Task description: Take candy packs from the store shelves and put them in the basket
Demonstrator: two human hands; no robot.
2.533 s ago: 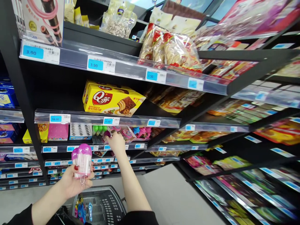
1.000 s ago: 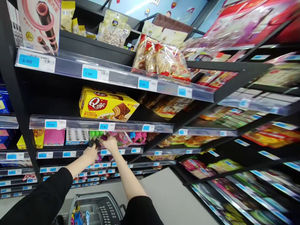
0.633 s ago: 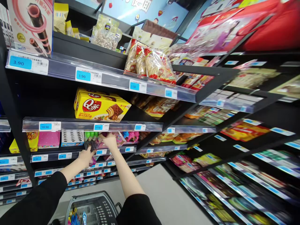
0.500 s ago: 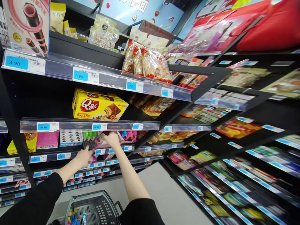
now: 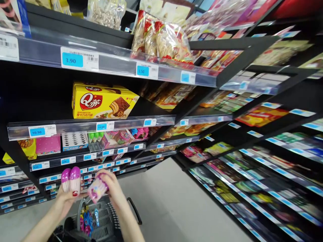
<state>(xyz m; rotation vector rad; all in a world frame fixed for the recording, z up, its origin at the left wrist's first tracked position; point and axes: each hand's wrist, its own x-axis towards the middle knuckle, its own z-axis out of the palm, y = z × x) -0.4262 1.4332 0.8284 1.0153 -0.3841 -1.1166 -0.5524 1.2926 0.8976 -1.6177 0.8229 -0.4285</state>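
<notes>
My left hand (image 5: pixel 63 201) is closed around a pink cupcake-shaped toy pack (image 5: pixel 71 178) with purple tops, held upright. My right hand (image 5: pixel 113 188) grips a second pink toy pack (image 5: pixel 97 189), tilted on its side. Both hands are held low, in front of the lower shelves and just above a grey shopping basket (image 5: pixel 107 216). The basket has several colourful items in it (image 5: pixel 87 222). On the shelf where such toys stand (image 5: pixel 118 137), more pink and green packs remain, above and behind my hands.
Black shelving (image 5: pixel 242 60) runs along the left and right with blue price tags (image 5: pixel 72 59). A yellow cake box (image 5: pixel 101 101) lies on the middle shelf, snack bags (image 5: pixel 161 40) above it. Grey floor (image 5: pixel 181 201) lies between the shelf rows.
Both hands left the toy shelf and dropped down over the basket. Each now holds a pink toy pack. The view tilted down and shifted slightly.
</notes>
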